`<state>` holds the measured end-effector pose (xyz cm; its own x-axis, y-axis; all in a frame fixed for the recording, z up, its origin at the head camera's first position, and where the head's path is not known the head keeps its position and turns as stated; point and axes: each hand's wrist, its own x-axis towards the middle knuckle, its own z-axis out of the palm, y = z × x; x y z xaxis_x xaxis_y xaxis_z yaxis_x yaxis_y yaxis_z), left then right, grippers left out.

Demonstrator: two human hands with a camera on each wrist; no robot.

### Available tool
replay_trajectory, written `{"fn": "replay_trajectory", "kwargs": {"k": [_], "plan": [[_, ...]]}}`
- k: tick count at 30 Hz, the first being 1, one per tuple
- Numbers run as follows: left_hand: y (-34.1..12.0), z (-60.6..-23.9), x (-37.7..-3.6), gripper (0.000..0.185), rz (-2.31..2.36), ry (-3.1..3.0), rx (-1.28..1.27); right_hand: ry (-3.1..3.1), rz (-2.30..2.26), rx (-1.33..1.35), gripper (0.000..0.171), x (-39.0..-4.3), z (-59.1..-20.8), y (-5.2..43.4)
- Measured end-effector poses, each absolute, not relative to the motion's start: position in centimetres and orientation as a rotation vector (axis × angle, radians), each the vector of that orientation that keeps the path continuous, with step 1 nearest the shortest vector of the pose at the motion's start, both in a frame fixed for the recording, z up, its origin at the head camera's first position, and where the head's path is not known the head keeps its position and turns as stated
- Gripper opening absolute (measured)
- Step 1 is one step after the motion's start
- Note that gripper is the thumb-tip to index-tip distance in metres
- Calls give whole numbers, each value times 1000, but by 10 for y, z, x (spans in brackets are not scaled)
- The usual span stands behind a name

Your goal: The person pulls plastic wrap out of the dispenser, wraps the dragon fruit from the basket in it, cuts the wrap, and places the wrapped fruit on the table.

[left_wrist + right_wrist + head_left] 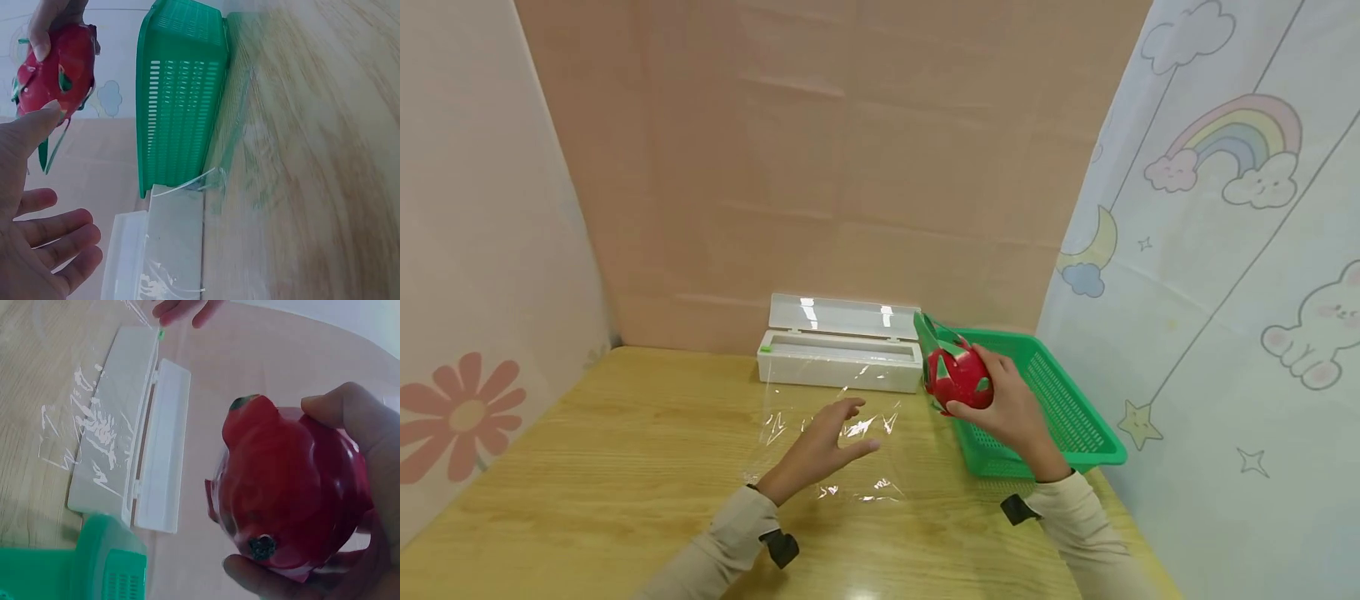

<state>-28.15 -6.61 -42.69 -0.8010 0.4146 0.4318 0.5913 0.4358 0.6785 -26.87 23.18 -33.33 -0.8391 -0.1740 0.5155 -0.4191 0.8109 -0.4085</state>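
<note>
A red dragon fruit (958, 377) with green leafy tips is held in my right hand (1013, 408), thumb on one side and fingers on the other. In the head view it overlaps the near left rim of the green basket (1071, 417). My left hand (822, 450) hovers above a sheet of clear plastic wrap (857, 475), fingers spread and holding nothing. The wrap runs from a white dispenser box (842, 373) toward me over the wooden table. In the right wrist view, the fruit's dark stem end (262, 547) faces the camera.
The dispenser's hinged lid (842, 315) stands raised at the back, with a small green piece (766, 348) at the box's left end. Behind the table (647, 450) hangs a plain tan backdrop (820, 167). A patterned sheet (1225, 275) bounds the right side.
</note>
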Motion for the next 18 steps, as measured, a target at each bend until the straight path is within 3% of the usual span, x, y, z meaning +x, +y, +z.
{"fn": "replay_trajectory", "kwargs": {"k": [18], "plan": [[-95, -438, -275, 69, -1313, -2513, -757, -2534, 818, 762, 88, -274, -373, 197]]}}
